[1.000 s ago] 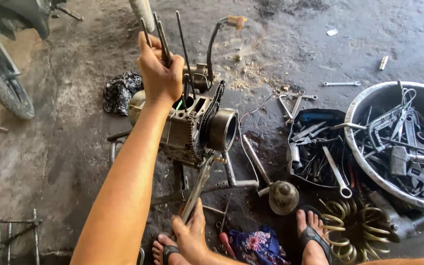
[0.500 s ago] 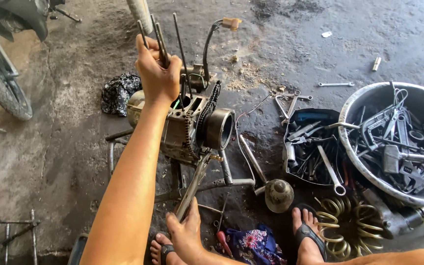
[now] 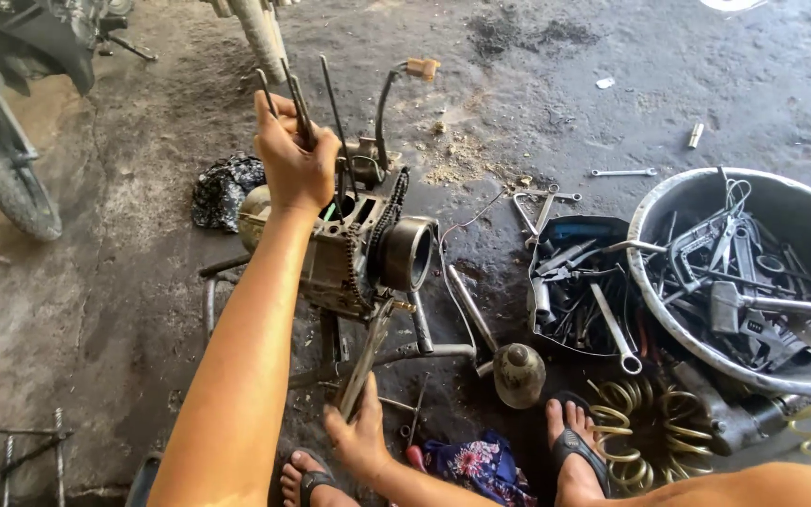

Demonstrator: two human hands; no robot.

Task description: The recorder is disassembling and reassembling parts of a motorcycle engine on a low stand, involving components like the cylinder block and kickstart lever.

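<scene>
My left hand (image 3: 295,161) grips the thin rods (image 3: 330,113) standing up from the engine block (image 3: 359,249), so the way straight down onto the block is fenced by them. My right hand (image 3: 360,434) holds a long metal bar (image 3: 365,361) slanting up to the block's underside. Right of the block, a tool tray (image 3: 582,300), a metal basin (image 3: 668,202) of wrenches, a coiled yellow hose (image 3: 645,427) and a small canister (image 3: 519,374) crowd the floor. Left of the block the concrete lies open as far as the motorcycle wheel (image 3: 7,188), save a dark rag (image 3: 222,188). Above the basin, only a loose wrench (image 3: 621,173) lies on bare ground.
</scene>
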